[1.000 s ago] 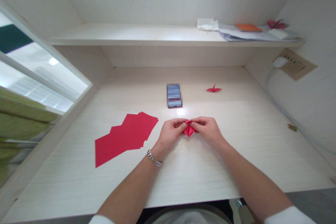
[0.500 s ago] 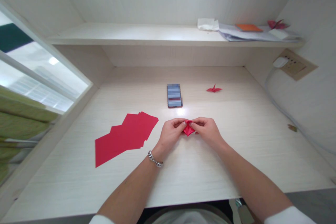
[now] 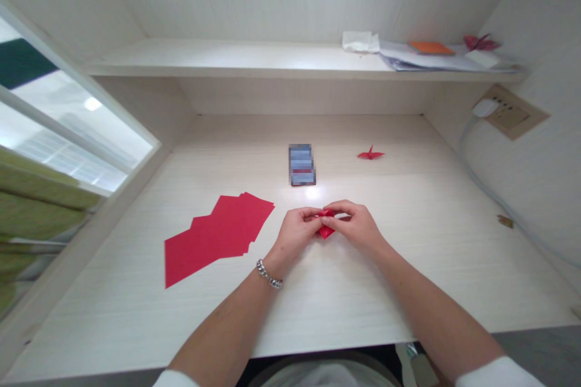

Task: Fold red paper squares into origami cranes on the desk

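A small piece of folded red paper [image 3: 325,232] is held between both hands above the pale desk, its pointed lower end toward me. My left hand [image 3: 296,228] pinches its left side, thumb on top. My right hand [image 3: 356,224] grips it from the right, the thumb lying across the middle and the index finger along the upper edge. Fingers cover much of the paper, so its full shape is hidden. Left of my hands, several red paper sheets [image 3: 213,233] lie fanned out. Farther back on the right rests a finished red paper crane [image 3: 371,154].
A phone [image 3: 302,165] with a blurred screen lies beyond my hands. The shelf [image 3: 227,57] above holds papers [image 3: 408,60], an orange packet [image 3: 431,48] and a dark red folded paper piece [image 3: 482,42]. A cable [image 3: 481,184] runs from the socket [image 3: 517,113] down the right wall.
My right thumb has slid left across the folded paper toward the left thumb, and the right index finger has stretched over its upper edge. The paper's central crease is now mostly covered.
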`<state>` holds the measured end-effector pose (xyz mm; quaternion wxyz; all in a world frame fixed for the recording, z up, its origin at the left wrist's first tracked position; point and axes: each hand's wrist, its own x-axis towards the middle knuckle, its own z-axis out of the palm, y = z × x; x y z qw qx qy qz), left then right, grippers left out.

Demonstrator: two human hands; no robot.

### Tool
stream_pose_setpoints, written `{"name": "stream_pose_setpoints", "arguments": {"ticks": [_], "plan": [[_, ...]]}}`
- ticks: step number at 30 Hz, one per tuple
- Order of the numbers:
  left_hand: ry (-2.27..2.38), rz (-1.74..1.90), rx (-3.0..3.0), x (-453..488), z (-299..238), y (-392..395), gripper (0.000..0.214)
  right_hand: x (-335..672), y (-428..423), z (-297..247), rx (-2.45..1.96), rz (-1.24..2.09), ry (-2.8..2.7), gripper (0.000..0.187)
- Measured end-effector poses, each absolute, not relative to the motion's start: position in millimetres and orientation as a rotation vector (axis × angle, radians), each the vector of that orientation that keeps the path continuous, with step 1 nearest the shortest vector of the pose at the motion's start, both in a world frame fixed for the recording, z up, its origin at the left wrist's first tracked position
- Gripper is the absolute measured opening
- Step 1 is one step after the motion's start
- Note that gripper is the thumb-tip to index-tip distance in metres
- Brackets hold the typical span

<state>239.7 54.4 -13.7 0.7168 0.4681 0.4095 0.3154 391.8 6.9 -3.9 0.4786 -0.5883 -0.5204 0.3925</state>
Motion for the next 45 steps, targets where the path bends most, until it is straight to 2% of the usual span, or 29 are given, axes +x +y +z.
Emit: {"name": "stream_pose_setpoints", "arguments": {"ticks": [5,10,17,28,45], "plan": [[0.909,0.631,1.163,238.1,-18.7,55.7,0.032,392.2,8.7,-7.1,-1.458,0.912,-1.269,0.022],[0.925,0.612,1.19,238.1,-17.7,55.1,0.028,393.8,11.2,-9.8,-1.474,0.968,-1.176,0.025],[0.87,0.643,1.18,238.1,-16.7,54.7,0.033,395.6,11.6,-8.1,-1.488,0.992,-1.164,0.021],[0.885,0.663,1.219,239.1,-16.7,52.9,0.033,393.2,11.5,-8.6,-1.477,0.94,-1.151,0.025],[0.863,0.623,1.247,238.0,-12.8,51.9,0.029,398.1,9.9,-4.5,-1.382,1.067,-1.054,0.029]]}}
